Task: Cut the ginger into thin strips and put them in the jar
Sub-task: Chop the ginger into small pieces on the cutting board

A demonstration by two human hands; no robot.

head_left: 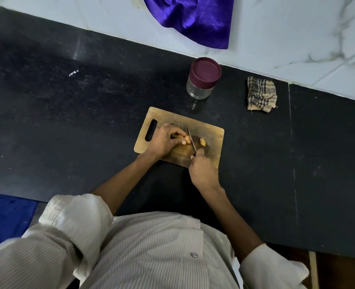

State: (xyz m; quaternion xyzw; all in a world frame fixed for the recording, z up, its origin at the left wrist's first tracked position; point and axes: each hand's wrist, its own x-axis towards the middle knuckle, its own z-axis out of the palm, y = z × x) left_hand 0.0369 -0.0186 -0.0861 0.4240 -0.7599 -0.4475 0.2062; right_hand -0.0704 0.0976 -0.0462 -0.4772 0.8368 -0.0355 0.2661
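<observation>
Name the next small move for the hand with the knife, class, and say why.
Probably press the knife down through the ginger: the left hand pins it on the board, the right hand holds the blade beside the fingers, and only one piece lies cut.

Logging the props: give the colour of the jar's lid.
The jar lid is dark maroon, seen in the head view.

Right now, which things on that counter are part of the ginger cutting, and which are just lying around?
In use: ginger gripped by left hand, knife in right hand, cutting board, lidded jar.
Lying about: checked cloth, purple cloth.
</observation>
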